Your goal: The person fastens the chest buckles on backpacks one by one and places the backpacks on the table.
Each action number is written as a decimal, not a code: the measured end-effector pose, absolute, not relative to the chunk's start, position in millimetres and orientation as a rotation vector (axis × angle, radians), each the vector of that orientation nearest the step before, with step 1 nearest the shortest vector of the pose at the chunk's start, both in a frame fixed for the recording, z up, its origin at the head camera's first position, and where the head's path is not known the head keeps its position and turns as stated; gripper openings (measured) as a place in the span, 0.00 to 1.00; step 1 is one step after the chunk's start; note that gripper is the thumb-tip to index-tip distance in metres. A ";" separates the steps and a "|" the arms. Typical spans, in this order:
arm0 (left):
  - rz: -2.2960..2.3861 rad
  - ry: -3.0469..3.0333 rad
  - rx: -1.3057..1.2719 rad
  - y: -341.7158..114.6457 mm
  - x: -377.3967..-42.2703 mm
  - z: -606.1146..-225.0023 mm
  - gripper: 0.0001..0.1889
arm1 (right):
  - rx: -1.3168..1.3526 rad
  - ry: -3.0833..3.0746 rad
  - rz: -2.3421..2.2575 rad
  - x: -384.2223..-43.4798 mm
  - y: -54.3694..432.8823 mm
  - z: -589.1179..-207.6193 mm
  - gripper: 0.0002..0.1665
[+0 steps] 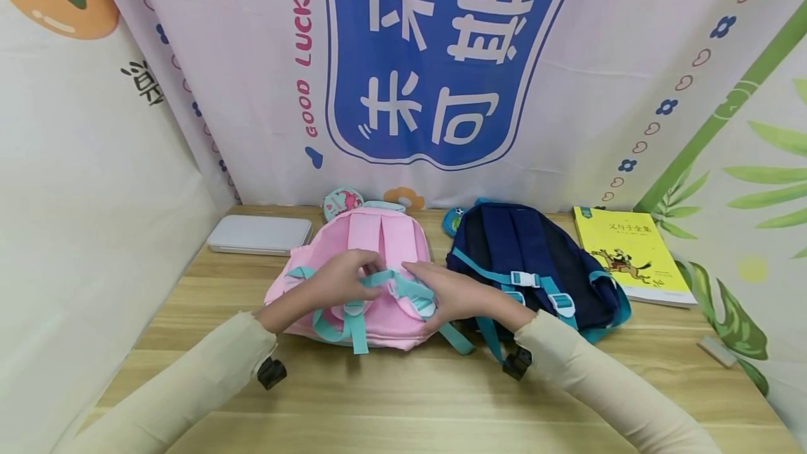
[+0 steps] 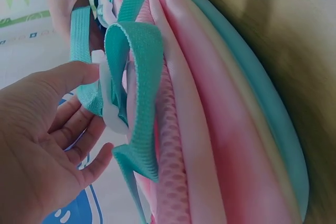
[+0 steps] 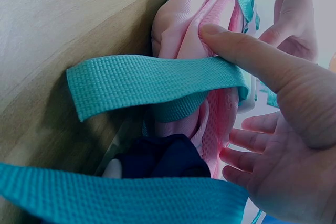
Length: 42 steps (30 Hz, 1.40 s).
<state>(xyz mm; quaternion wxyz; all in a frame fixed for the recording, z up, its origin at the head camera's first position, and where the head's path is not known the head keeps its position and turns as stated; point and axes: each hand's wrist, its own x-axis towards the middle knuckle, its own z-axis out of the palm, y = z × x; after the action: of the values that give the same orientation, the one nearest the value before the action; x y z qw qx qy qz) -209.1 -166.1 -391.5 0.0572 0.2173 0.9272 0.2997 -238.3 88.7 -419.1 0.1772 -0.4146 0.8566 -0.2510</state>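
A pink backpack point(image 1: 372, 237) with teal straps and pale adjusters lies straps-up on the table. At its middle, my left hand point(image 1: 343, 275) pinches a teal strap point(image 1: 380, 277) between thumb and fingers. Its thumb tip sits by a white plastic adjuster point(image 2: 109, 95) in the left wrist view. My right hand point(image 1: 457, 293) spreads over the bag's right side. In the right wrist view its thumb point(image 3: 236, 43) rests on the pink fabric, while its loosely extended fingers point(image 3: 247, 140) lie along the mesh edge. A loose teal webbing end point(image 3: 131, 80) sticks out below that thumb.
A navy backpack point(image 1: 513, 237) with teal straps lies close by on the right. Beyond it is a yellow book point(image 1: 621, 247). At the back left rests a white case point(image 1: 260, 233). A small pale block point(image 1: 717, 351) lies at the right edge. Printed cloth point(image 1: 252, 69) hangs behind.
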 end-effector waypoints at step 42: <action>1.045 3.113 1.332 -195.2 -192.5 -395.4 0.16 | -1.188 2.418 -0.661 -230.7 86.3 -415.4 0.57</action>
<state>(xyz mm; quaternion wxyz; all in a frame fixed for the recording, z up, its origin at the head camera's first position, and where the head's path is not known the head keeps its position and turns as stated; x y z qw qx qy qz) -192.5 -195.2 -395.4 -0.1998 0.3684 0.8608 0.2889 -230.7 86.3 -415.4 0.1827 -0.4209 0.8571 -0.2341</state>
